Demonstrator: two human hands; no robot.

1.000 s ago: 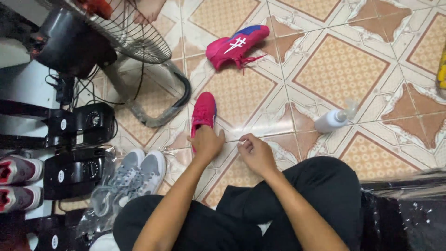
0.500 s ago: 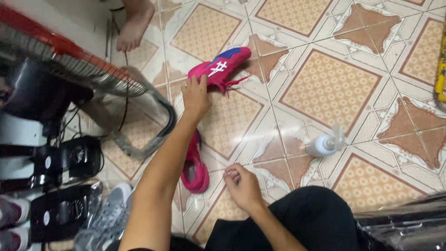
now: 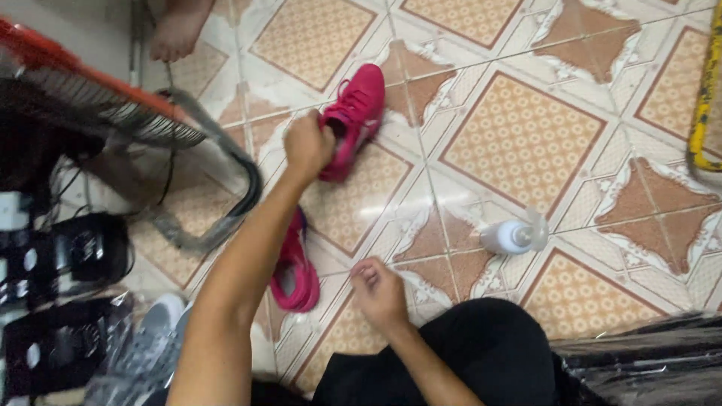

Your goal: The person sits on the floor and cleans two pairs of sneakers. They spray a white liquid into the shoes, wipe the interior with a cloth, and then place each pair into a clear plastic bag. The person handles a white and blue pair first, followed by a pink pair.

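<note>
While scanning L to R from head cam, notes black boxy devices (image 3: 75, 248) at far L edge, fan grille w/ red rim (image 3: 90, 105) above them, grey shoes (image 3: 150, 338) in clear wrap at bottom L. Records bare foot (image 3: 177, 34) of another person at top, well apart from the work; not the wearer's.

Next, L of centre: finds near pink shoe (image 3: 293, 263) lying on tiled floor (image 3: 519, 120), partly hidden by the L forearm, touched by neither hand.

Centre: finds left hand (image 3: 307, 144) reached out at arm's length, closed firmly on heel end of far pink shoe (image 3: 353, 120). Shows shoe opening-up, toe pointing away, heel end in the fist. Cannot tell whether sole rests on tile or is just clear of it.

Below centre: finds right hand (image 3: 378, 289) near the lap, low over the floor, fingers curled shut; too small to tell if anything is pinched inside.

R of centre: notes white spray bottle (image 3: 511, 237) lying on its side, apart from both hands. Far R: yellow frame (image 3: 703, 98); bottom R: black plastic sheet (image 3: 647, 353).

Judgement: step in hand = taking hold of far shoe by heel. Any move w/ it calls for keeping that grip tight, raising toe off tile, clearing near shoe & fan base.
</note>
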